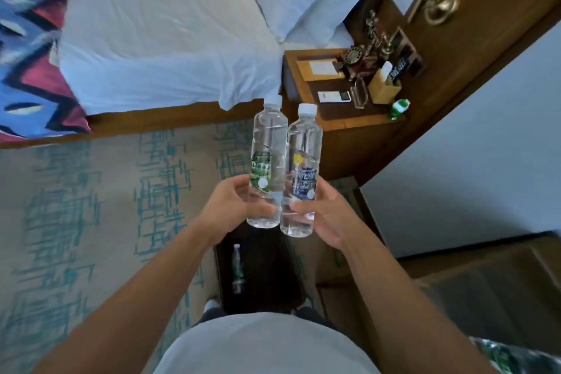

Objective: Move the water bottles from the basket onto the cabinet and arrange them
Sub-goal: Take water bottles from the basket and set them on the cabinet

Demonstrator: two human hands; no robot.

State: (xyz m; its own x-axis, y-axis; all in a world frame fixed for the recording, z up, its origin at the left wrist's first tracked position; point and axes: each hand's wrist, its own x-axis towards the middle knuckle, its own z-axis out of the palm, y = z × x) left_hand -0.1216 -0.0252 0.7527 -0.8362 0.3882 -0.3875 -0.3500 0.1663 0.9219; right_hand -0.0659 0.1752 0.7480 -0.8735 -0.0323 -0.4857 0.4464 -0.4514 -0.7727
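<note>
My left hand grips a clear water bottle with a green label near its base. A second clear bottle with a blue label is held the same way in my right hand. Both bottles stand upright side by side, nearly touching, in the air above the floor. Below them sits a dark basket on the carpet, with one more bottle lying along its left side. The wooden cabinet beside the bed is ahead and to the right, and a small green bottle stands near its right edge.
On the cabinet top are an old-style telephone, a notepad, a remote and a wooden holder. A bed with white sheets lies to the left. Patterned carpet covers the floor, and a wooden bench stands at right.
</note>
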